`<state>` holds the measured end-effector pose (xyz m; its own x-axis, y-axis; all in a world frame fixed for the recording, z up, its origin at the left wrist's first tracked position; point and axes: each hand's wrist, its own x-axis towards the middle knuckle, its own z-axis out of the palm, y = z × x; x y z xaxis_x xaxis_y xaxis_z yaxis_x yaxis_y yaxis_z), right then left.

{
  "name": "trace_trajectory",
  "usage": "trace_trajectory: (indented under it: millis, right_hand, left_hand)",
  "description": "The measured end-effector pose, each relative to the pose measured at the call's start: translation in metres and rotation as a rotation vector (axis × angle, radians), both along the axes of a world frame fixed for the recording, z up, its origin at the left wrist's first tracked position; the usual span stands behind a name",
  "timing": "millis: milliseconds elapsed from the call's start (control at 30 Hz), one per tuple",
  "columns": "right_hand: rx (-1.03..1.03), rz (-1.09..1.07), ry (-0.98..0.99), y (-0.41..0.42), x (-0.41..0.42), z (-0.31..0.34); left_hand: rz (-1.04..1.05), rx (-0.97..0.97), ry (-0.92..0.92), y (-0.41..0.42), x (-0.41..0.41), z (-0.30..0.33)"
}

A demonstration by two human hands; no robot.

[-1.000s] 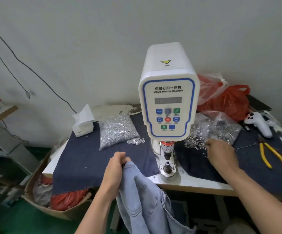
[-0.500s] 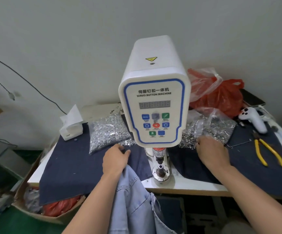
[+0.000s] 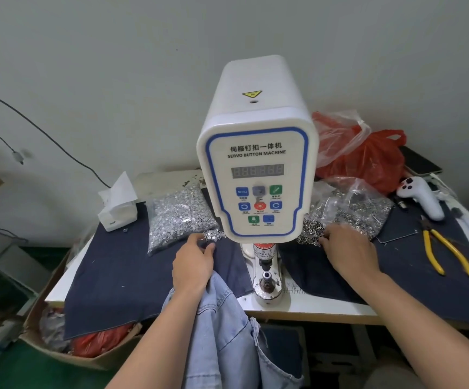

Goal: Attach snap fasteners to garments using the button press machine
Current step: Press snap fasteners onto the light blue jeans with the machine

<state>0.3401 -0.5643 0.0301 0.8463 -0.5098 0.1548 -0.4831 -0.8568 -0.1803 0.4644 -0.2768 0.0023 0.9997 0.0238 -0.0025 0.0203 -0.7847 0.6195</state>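
Pale denim garment hangs at lower centre under the left hand, fingers reaching loose silver snaps; right hand fingers dark snaps; neither grip's closure is discernible.

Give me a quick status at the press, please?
Left hand reaching for loose snaps, denim garment under its wrist. Right hand picking at ring snaps. Die bare, unobstructed.
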Motion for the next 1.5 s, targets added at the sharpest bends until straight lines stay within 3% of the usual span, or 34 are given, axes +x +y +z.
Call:
trace_trajectory:
  millis: [200,467,733,1067,1500]
  right_hand:
    - [-0.091,-0.01,-0.007,0.0,0.003,-0.006]
    - [0.128,-0.017,-0.108,-0.002,-0.003,-0.007]
    - [-0.108,-0.013,0.043,-0.001,-0.007,-0.006]
    - [-0.035,0.014,0.039,0.0,-0.013,-0.003]
    - [0.167,0.015,-0.057,-0.003,-0.009,-0.002]
  left_hand:
    - [0.04,-0.03,-0.027,-0.004,-0.002,0.001]
    - [0.132,-0.076,0.004,-0.005,0.002,0.003]
    - [0.153,-0.046,0.015,-0.009,0.004,0.005]
    - [0.181,-0.075,-0.028,-0.012,0.0,0.004]
    - [0.064,-0.5,-0.01,0.014,-0.021,0.01]
